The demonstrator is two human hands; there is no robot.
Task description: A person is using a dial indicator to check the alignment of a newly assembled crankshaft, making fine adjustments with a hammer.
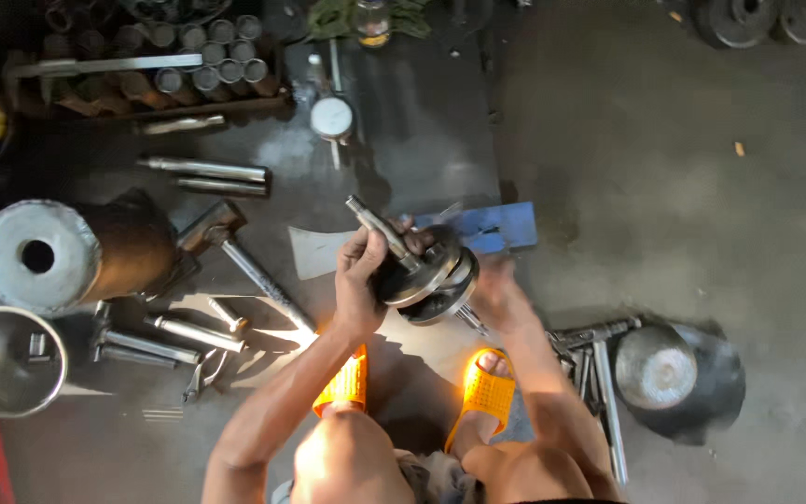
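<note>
I count two orange sandals [487, 392] nearest me, and just above them one crankshaft [424, 273] held off the floor [664, 187] between my two hands. My left hand [358, 283] has its fingers clenched round the crankshaft's shaft end, while my right hand [499, 297] is blurred, its grip unclear. Farther off lie one hammer [240, 254], two steel rods [205, 175] and one dial gauge [332, 119].

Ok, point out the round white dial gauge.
The round white dial gauge lies on the floor at upper centre of the head view, right of the wooden tray of metal tubes.
</note>
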